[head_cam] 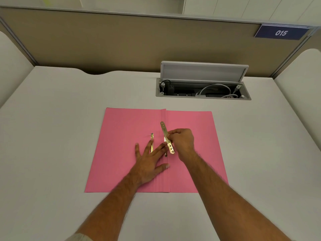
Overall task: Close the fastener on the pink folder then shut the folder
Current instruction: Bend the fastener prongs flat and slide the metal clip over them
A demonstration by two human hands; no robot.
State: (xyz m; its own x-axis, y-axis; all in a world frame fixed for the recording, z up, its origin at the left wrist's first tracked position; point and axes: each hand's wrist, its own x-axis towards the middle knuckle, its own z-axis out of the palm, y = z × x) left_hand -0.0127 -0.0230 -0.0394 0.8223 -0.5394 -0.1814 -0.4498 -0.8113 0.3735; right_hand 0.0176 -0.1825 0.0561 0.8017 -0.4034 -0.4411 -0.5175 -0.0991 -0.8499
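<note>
The pink folder [121, 136] lies open and flat on the white desk, spine running toward me. My right hand [184, 141] pinches a gold metal fastener bar [165, 131] and holds it tilted over the spine. My left hand [147, 162] rests flat on the left flap with fingers spread, its fingertips by the spine. A second gold fastener strip [152, 136] lies on the left flap under my left fingers, partly hidden by them.
An open cable box [203, 91] with its grey lid raised and cables inside is set into the desk behind the folder. A beige partition [121, 40] with a blue "015" sign [281, 33] closes the back. Desk dividers stand at both sides.
</note>
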